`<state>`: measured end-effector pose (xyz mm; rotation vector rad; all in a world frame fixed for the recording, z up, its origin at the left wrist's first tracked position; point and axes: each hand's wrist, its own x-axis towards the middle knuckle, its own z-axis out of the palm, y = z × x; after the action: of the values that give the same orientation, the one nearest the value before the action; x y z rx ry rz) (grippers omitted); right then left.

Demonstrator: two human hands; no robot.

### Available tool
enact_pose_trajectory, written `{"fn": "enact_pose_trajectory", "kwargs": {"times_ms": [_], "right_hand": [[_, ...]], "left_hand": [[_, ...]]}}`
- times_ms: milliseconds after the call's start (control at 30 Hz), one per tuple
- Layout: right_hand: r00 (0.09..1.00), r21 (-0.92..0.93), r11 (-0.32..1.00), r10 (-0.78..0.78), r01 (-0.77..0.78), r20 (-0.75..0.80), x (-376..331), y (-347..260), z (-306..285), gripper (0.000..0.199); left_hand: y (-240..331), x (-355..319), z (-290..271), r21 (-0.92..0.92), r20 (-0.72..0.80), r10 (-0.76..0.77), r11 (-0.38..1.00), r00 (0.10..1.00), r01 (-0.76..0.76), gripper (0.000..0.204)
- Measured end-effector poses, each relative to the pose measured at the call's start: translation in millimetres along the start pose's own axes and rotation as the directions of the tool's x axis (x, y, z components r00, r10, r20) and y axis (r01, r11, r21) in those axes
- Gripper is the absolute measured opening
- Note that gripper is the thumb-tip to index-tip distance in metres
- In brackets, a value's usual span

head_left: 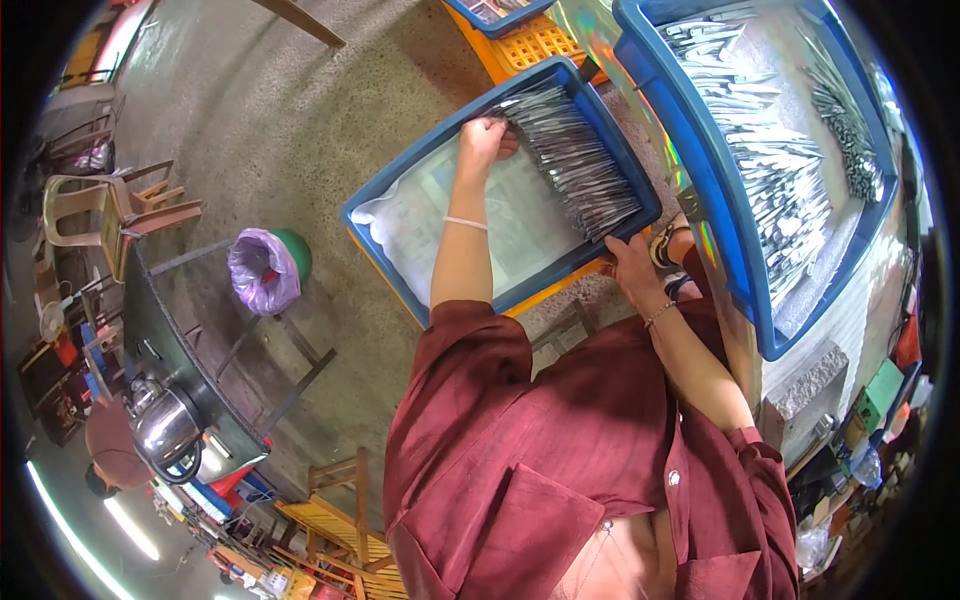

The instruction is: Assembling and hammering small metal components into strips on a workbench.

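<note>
"Can you read labels?"
"Too small."
"Metal pieces (585, 165)?"
"Along blue tray's (622, 135) right edge, near bigger blue bin (735, 235). Left hand (483, 145) curls beside them, right hand (632, 272) at near-right corner; grips I cannot tell."

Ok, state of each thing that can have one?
Middle blue tub: open, partly filled
Metal pieces inside: packed in a row
Left hand: curled at the row, grip unclear
Right hand: at that tub's near corner
Right blue tub: open, partly filled
Green bin: open, lined
Tube lights: lit
</note>
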<state>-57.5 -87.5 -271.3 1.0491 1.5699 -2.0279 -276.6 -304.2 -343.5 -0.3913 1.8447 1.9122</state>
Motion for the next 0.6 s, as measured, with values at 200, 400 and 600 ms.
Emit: {"fn": "enact_pose_trajectory", "kwargs": {"times_ms": [200, 400, 600], "right_hand": [[0.997, -0.06, 0.997, 0.052, -0.048, 0.061, 0.2, -1.5, 1.7, 0.024], [0.99, -0.191, 0.981, 0.058, -0.033, 0.13, 0.7, -3.6, 0.1, 0.025], [0.99, -0.275, 0.961, 0.065, -0.028, 0.126, 3.1, 8.0, -5.7, 0.028]], "left_hand": [[-5.8, -5.6, 7.9, 0.058, -0.155, 0.149, 0.988, 0.977, -0.141, 0.019], [-3.9, -4.5, 10.8, 0.169, -0.206, 0.131, 0.981, 0.97, -0.096, 0.019], [-11.2, 6.4, 23.0, 0.493, -0.166, 0.499, 0.789, 0.851, -0.366, 0.018]]}}
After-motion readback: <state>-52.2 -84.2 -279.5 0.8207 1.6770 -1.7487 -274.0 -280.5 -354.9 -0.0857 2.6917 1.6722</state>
